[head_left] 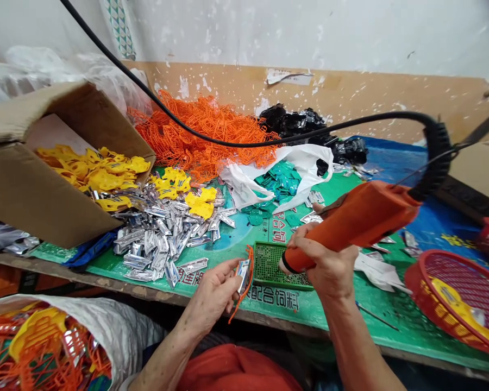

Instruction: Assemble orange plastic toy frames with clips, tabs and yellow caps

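Observation:
My left hand (215,290) pinches a small silver plastic part (243,271) together with a thin orange plastic frame (248,296) near the table's front edge. Wrapped in my right hand (334,266) is an orange electric screwdriver (358,214), tilted down to the left. Its tip end is over a shallow green basket (264,283) that holds many tiny metal pieces, probably screws; the bit itself I cannot make out. Left of my left hand, silver parts (158,239) lie in a loose heap, with yellow plastic pieces (201,203) on and beside them.
A tipped cardboard box (44,195) spills yellow parts. Behind lie orange frames (212,130), black parts (297,119) and a white bag (240,187) of teal pieces. A red basket (419,293) stands right, a full sack (126,331) lower left. A black cable (228,144) crosses overhead.

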The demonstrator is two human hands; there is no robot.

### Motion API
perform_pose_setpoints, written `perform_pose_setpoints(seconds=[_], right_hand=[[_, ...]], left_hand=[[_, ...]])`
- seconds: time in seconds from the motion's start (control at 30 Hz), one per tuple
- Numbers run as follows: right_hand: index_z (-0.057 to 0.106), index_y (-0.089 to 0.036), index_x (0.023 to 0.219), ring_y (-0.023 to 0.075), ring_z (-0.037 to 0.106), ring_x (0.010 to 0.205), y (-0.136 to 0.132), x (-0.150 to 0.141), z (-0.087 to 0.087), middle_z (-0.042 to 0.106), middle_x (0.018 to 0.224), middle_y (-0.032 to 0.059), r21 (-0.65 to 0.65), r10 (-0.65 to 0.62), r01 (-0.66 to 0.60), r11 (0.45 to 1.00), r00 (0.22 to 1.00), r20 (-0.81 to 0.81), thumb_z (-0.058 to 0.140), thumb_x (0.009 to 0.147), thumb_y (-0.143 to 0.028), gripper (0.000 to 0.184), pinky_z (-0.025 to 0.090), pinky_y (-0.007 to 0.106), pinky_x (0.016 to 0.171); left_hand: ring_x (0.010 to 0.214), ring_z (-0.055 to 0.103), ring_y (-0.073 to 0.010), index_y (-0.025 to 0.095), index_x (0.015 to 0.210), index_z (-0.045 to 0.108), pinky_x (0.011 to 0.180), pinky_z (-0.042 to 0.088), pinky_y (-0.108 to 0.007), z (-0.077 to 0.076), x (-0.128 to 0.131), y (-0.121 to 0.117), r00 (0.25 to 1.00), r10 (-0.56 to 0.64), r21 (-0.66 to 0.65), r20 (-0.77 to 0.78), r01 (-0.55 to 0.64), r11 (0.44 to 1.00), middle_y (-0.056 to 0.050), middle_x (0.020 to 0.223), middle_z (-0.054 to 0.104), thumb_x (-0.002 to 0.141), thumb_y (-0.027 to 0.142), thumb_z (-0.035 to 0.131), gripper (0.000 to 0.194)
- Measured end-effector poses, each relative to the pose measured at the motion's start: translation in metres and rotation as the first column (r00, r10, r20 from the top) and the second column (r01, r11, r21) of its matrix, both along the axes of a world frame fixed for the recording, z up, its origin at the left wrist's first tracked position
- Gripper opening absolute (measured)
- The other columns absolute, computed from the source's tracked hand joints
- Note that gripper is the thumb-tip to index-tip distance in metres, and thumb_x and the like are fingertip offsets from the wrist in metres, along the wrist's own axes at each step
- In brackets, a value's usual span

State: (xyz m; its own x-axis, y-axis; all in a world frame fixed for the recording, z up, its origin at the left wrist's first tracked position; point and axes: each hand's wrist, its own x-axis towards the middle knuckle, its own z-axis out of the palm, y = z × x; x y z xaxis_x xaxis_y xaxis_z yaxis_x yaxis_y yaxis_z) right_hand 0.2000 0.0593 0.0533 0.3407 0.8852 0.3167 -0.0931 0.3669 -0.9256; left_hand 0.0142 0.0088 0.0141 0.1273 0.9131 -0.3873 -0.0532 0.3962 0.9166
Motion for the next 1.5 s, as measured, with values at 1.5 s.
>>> perform_pose_setpoints(seconds=[1.5], right_hand=[[0.055,-0.027,0.117,0.015,0.059,0.056,-0.026,-0.044,0.041,0.062,0.065,-0.0037,0.023,0.41,-0.42,0.907,0.87,-0.273,0.074,0.063,-0.016,0.058,0.052,0.034,0.059]], left_hand=[[0.053,0.054,-0.0153,0.02,0.08,0.053,0.053,0.036,-0.025,0.025,-0.008,0.019,0.883,-0.298,0.041,-0.362,0.334,0.942,0.004,0.052,0.059,0.083,0.031,0.048,0.013]])
